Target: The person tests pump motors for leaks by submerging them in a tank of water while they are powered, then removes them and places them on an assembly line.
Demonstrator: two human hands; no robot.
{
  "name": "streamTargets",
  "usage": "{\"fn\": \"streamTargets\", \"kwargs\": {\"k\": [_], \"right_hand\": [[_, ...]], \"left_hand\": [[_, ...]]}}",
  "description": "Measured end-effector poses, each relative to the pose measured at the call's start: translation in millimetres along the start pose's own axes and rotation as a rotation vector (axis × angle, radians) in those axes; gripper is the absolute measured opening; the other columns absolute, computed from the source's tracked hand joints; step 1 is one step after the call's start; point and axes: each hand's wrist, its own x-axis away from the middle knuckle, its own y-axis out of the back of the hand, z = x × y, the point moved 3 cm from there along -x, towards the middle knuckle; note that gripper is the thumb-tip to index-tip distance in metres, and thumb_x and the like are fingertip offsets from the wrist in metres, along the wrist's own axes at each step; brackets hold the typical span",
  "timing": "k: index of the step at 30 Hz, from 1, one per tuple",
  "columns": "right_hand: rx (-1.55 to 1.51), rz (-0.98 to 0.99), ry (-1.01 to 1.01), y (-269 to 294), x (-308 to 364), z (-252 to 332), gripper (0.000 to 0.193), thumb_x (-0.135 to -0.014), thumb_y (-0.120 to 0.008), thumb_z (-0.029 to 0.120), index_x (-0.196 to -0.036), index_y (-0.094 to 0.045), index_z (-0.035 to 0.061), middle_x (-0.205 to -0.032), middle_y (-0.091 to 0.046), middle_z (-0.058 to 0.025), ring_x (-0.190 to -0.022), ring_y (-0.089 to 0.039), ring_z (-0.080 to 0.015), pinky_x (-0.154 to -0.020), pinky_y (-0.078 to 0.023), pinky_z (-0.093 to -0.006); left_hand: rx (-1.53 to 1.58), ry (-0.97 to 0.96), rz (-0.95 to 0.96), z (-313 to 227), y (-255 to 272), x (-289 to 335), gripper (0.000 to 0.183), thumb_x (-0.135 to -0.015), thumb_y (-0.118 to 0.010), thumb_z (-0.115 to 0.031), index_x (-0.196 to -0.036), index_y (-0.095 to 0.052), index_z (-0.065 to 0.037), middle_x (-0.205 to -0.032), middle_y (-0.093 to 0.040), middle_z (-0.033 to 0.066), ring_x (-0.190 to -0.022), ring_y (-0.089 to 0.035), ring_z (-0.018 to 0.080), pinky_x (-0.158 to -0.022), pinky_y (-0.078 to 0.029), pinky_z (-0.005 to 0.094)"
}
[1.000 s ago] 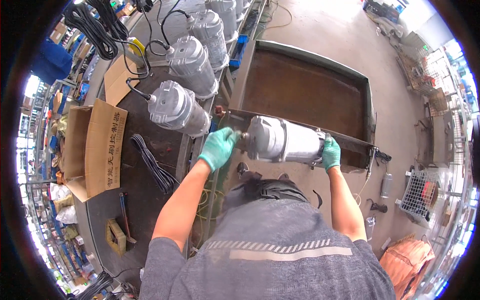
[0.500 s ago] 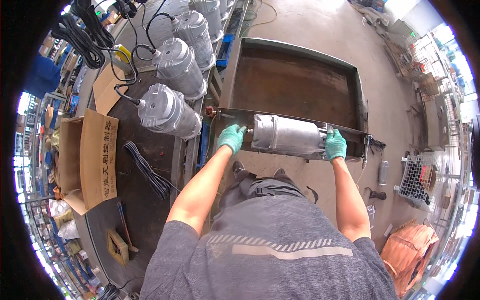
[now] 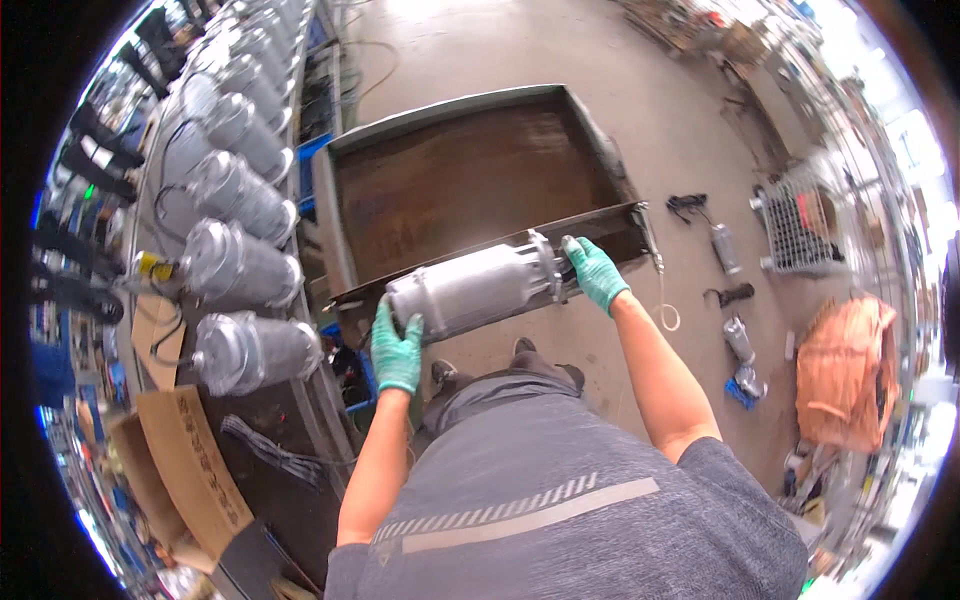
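A silver cylindrical motor (image 3: 465, 292) lies slightly tilted over the narrow trough along the near edge of a metal tray, its right end higher in view. Its right end has a round flange with rods. My left hand (image 3: 397, 352), in a green glove, cups the left end, thumb and fingers apart around it. At the flanged end, my right hand (image 3: 598, 274), also green-gloved, grips with its fingertips; some of those fingers are hidden behind the end.
The rust-brown tray (image 3: 455, 180) stands ahead of me. Several similar motors (image 3: 258, 352) with black cables line the bench at left, beside an opened cardboard box (image 3: 195, 460). To the right are a wire basket (image 3: 800, 225), an orange sack (image 3: 845, 375) and loose parts on the floor.
The view has swung, so the tray and bench appear turned. My left hand has moved from the left end's tip to cup the motor's end; my right hand stays at the flanged end.
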Motion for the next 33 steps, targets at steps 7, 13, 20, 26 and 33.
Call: {"fn": "streamTargets", "kwargs": {"k": [7,13,20,26,33], "right_hand": [[0.702,-0.553,-0.141,129.4,8.5,-108.8,0.049,-0.095,-0.07,0.041,-0.13,-0.06,0.007,-0.115,-0.072,-0.02,-0.108,-0.07,-0.0402,-0.093,-0.056,-0.0502],[1.089,-0.38,-0.196,159.8,-15.6,-122.1,0.059,-0.094,-0.07,0.041,-0.139,-0.056,0.0066,-0.109,-0.075,-0.0188,-0.098,-0.075,-0.0365,-0.086,-0.06,-0.0505],[1.023,-0.369,-0.063,166.6,-50.7,-145.8,0.033,-0.096,-0.064,0.023,-0.121,-0.061,0.0029,-0.088,-0.074,-0.0239,-0.075,-0.075,-0.0375,-0.068,-0.06,-0.0492],[-0.005,-0.234,-0.142,160.0,-7.0,-85.8,0.016,-0.099,-0.067,0.014,-0.105,-0.061,0.0009,-0.081,-0.07,-0.0105,-0.061,-0.069,-0.017,-0.054,-0.057,-0.0336],[0.271,-0.1,0.467,84.3,46.1,36.9,0.027,-0.094,-0.071,0.008,-0.12,-0.067,0.0021,-0.105,-0.072,-0.0171,-0.094,-0.071,-0.033,-0.086,-0.056,-0.039]], "left_hand": [[-0.034,0.075,0.127,-11.6,0.5,-5.9,0.072,-0.1,-0.07,-0.022,-0.163,-0.035,-0.024,-0.143,-0.062,0.0239,-0.125,-0.064,0.0387,-0.103,-0.05,0.0446],[-0.13,0.083,0.201,-12.8,2.5,-13.9,0.071,-0.101,-0.07,-0.026,-0.162,-0.036,-0.03,-0.133,-0.066,0.026,-0.119,-0.066,0.0429,-0.099,-0.051,0.0473],[-0.07,0.129,0.236,-16.2,3.1,-16.0,0.07,-0.1,-0.07,-0.017,-0.162,-0.039,-0.025,-0.144,-0.063,0.0215,-0.129,-0.063,0.0314,-0.108,-0.048,0.0392],[-0.115,0.083,0.242,-14.8,5.0,-20.6,0.07,-0.098,-0.072,-0.024,-0.161,-0.041,-0.026,-0.143,-0.063,0.0219,-0.127,-0.064,0.0369,-0.107,-0.049,0.0419],[-0.176,0.003,0.229,3.8,5.5,-25.0,0.072,-0.097,-0.073,-0.031,-0.16,-0.039,-0.032,-0.128,-0.068,0.0296,-0.117,-0.066,0.0463,-0.099,-0.053,0.0514]]}}
